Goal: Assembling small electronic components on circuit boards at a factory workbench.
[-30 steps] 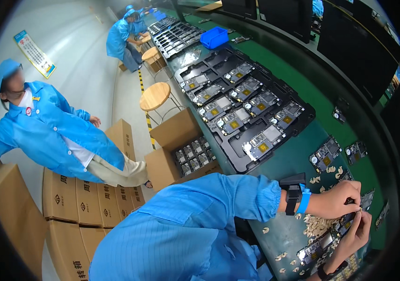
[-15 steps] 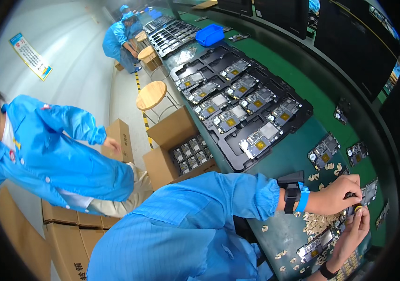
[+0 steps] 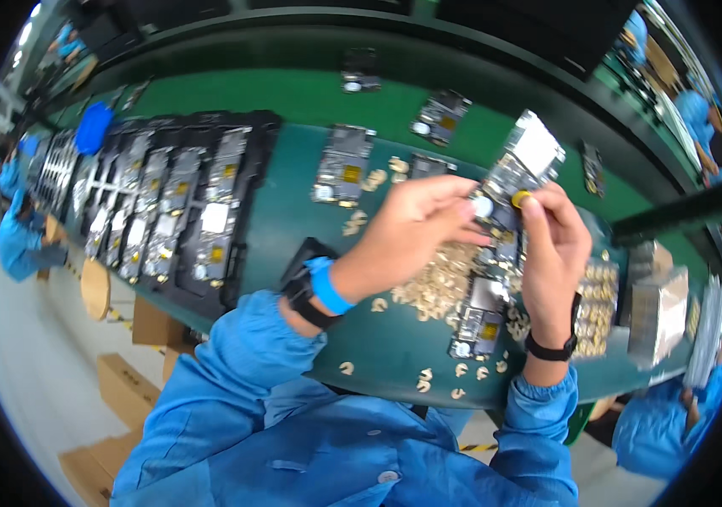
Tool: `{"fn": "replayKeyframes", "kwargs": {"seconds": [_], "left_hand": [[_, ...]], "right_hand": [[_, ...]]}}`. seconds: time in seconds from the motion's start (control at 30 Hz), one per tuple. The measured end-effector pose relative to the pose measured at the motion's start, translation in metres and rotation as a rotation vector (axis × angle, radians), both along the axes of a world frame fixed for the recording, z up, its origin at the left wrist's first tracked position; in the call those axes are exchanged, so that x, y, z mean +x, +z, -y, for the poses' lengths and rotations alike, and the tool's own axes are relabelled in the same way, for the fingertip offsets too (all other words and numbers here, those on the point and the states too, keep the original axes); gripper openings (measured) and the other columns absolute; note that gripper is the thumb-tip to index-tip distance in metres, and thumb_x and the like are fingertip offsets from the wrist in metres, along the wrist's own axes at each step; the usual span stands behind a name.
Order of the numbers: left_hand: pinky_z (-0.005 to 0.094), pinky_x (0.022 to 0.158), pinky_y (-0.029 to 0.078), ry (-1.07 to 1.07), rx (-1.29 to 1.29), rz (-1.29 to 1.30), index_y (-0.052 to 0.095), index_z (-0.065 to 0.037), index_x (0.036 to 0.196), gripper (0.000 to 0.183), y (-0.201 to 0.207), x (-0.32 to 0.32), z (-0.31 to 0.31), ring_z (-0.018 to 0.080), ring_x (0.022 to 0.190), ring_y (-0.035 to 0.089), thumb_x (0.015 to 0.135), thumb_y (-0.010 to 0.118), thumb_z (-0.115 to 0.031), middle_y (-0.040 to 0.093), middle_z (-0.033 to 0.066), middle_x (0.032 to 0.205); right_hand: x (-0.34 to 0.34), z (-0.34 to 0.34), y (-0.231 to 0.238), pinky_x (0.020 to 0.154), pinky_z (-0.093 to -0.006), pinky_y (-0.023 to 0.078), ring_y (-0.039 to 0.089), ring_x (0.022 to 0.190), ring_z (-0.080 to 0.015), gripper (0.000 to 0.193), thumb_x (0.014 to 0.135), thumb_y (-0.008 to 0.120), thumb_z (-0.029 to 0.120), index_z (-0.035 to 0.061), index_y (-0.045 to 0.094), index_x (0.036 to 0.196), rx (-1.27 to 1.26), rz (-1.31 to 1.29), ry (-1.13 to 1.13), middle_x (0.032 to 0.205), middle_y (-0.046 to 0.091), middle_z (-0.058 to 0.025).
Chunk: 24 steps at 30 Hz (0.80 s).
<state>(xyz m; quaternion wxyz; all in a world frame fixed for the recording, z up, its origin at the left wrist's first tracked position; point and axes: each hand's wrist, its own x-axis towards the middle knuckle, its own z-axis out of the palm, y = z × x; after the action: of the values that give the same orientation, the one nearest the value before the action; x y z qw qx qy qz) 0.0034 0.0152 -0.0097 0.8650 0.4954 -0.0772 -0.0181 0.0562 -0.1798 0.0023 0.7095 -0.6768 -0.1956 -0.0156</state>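
Observation:
A dark circuit board with a silver metal shield is raised over the bench between my hands. My left hand grips its left edge, fingers closed near a white round sticker. On the other side my right hand is also closed on the board, its thumb against a small yellow round piece. Part of the board is hidden behind the fingers. Below lie a heap of small beige C-shaped pieces and another circuit board.
To the left, a black tray holds several boards, with a blue bin beyond. More loose boards lie at the back. At right are a sheet of yellowish pieces and a plastic-wrapped stack. Co-workers are at both sides.
My view has swung right from the aisle to face the bench, so both hands now appear near the middle. The circuit board and yellow piece remain between them.

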Motion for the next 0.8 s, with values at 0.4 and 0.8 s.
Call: {"fn": "replayKeyframes", "kwargs": {"seconds": [0.4, 0.8], "left_hand": [[0.0404, 0.1, 0.059, 0.037, 0.201, 0.057, 0.054, 0.012, 0.138, 0.036, -0.005, 0.002, 0.017, 0.0266, 0.116, 0.068, 0.109, 0.05, -0.01, 0.067, 0.019, 0.127], [0.0385, 0.097, 0.062, 0.077, 0.393, 0.21, 0.059, 0.011, 0.135, 0.037, 0.002, 0.003, 0.016, 0.0247, 0.113, 0.068, 0.109, 0.053, -0.015, 0.066, 0.0173, 0.125]], "right_hand": [[-0.014, 0.004, 0.017, 0.063, -0.0299, 0.048, 0.06, 0.07, -0.0207, 0.011, 0.085, 0.075, -0.003, -0.0021, 0.07, 0.095, -0.416, 0.432, -0.067, 0.083, 0.06, -0.0102], [-0.009, 0.001, 0.008, 0.062, -0.026, 0.039, 0.052, 0.071, -0.013, 0.007, 0.091, 0.073, 0.003, -0.0012, 0.068, 0.092, -0.484, 0.466, -0.071, 0.082, 0.058, -0.0048]]}}
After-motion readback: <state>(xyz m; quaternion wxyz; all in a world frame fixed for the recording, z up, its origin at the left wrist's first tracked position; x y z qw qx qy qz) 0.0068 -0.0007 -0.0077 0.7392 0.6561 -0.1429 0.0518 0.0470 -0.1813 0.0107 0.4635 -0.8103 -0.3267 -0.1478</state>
